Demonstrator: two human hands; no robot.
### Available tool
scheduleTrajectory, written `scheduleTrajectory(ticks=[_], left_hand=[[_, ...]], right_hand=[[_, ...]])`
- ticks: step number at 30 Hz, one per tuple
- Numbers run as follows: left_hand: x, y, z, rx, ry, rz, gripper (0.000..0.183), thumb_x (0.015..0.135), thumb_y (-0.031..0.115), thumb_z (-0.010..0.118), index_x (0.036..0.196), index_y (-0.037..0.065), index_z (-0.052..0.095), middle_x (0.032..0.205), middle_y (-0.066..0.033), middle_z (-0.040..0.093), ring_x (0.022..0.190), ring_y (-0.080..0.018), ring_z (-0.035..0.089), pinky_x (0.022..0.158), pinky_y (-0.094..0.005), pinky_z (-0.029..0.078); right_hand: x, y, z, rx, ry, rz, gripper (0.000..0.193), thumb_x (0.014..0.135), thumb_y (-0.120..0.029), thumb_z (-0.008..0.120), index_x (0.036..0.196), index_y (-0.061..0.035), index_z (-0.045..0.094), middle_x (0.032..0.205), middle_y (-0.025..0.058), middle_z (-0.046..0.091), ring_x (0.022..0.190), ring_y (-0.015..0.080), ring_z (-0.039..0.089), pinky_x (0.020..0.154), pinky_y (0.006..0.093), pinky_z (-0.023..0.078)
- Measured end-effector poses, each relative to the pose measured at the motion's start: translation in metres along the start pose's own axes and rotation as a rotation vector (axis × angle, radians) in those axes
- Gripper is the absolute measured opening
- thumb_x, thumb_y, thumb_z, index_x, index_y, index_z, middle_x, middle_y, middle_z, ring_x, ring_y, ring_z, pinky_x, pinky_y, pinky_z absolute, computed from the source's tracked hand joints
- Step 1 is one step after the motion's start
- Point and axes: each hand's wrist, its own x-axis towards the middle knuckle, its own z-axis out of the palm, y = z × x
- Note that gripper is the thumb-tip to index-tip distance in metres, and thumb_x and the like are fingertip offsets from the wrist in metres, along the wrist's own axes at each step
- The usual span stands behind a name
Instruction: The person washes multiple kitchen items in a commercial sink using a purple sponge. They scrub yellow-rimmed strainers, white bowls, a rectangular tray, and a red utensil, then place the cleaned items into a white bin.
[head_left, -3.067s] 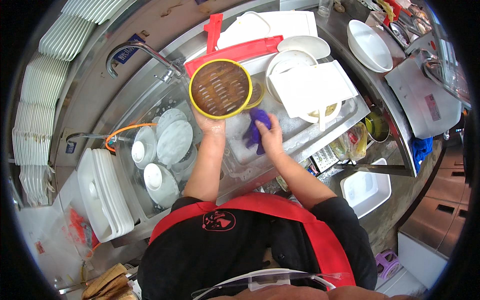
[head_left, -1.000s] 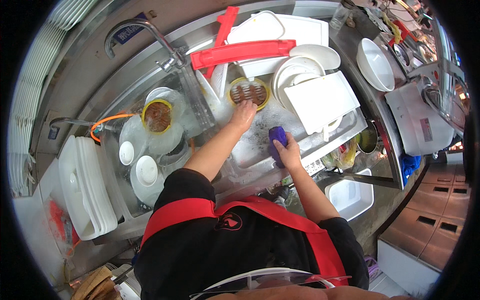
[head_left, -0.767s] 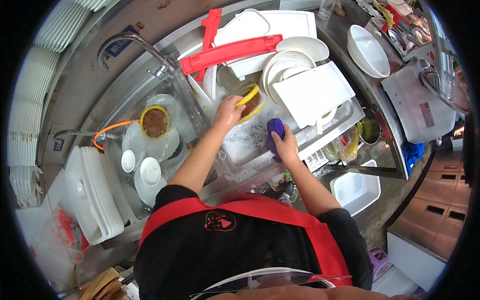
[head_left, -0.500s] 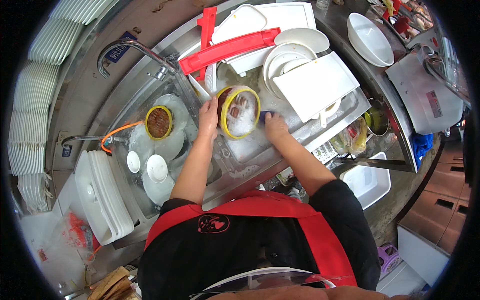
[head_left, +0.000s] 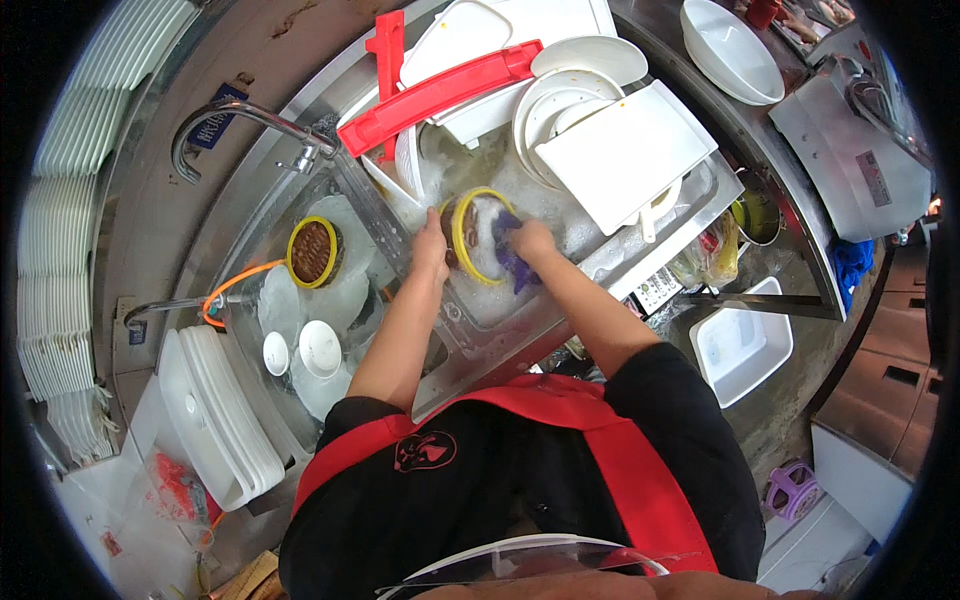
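Observation:
My left hand (head_left: 430, 248) grips the side of a round brown vessel with a yellow rim (head_left: 460, 236), perhaps a steamer basket or a bowl. Tilted in the soapy right basin (head_left: 462, 318), the vessel has its mouth toward my right hand and foam inside. My right hand (head_left: 532, 242) presses a wet purple-blue cloth (head_left: 516, 266) into its opening; the fingertips are partly hidden by the cloth. A similar yellow-rimmed brown vessel (head_left: 314, 252) stands in the left basin, near two small white dishes (head_left: 320, 348) and larger submerged plates.
Behind the vessel are white plates (head_left: 590, 48), a square white dish (head_left: 628, 158) and a long red piece (head_left: 440, 96). A tap (head_left: 250, 108) arches over the left basin. White trays (head_left: 215, 415) stand at left; a white tub (head_left: 742, 345) sits lower right.
My right hand has brought the cloth from beside the vessel into its mouth. The vessel sits slightly lower in the basin, my left hand still holding its side.

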Motion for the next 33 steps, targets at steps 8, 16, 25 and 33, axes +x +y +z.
scheduleTrajectory(ticks=[8,16,25,33], left_hand=[[-0.02,0.0,0.003,-0.136,-0.142,0.088,0.057,0.099,0.048,0.038,0.127,0.0,0.048,0.117,-0.0129,0.059,0.101,-0.0243,0.06,0.087,-0.0378,0.049],[-0.034,0.024,0.007,-0.308,-0.201,0.145,0.048,0.099,0.042,0.042,0.122,0.001,0.053,0.116,-0.0114,0.06,0.102,-0.0233,0.06,0.091,-0.0385,0.048],[-0.034,0.001,0.016,-0.336,-0.288,0.093,0.056,0.101,0.044,0.034,0.131,-0.001,0.045,0.13,-0.0135,0.052,0.117,-0.026,0.052,0.1,-0.0401,0.041],[-0.036,0.017,0.0,-0.45,-0.347,0.1,0.05,0.101,0.041,0.036,0.127,0.001,0.05,0.125,-0.0137,0.056,0.113,-0.0259,0.055,0.099,-0.041,0.043]], right_hand=[[-0.007,-0.05,0.036,1.066,-0.029,-0.059,0.031,0.083,-0.012,0.06,0.11,0.0019,0.061,0.098,0.0125,0.066,0.086,0.0237,0.063,0.078,0.0356,0.05],[-0.042,-0.043,-0.041,-0.412,-0.247,-0.659,0.019,0.073,-0.013,0.063,0.088,-0.0012,0.066,0.09,0.0213,0.067,0.087,0.0343,0.065,0.078,0.0411,0.052],[-0.038,-0.063,-0.021,0.628,0.262,-0.386,0.028,0.082,-0.02,0.062,0.1,0.0019,0.064,0.094,0.0233,0.066,0.087,0.0361,0.065,0.079,0.0402,0.05],[-0.06,-0.06,-0.065,-0.664,-0.241,-0.74,0.026,0.079,-0.02,0.061,0.095,0.0,0.067,0.09,0.0186,0.068,0.087,0.0353,0.065,0.076,0.0415,0.053]])
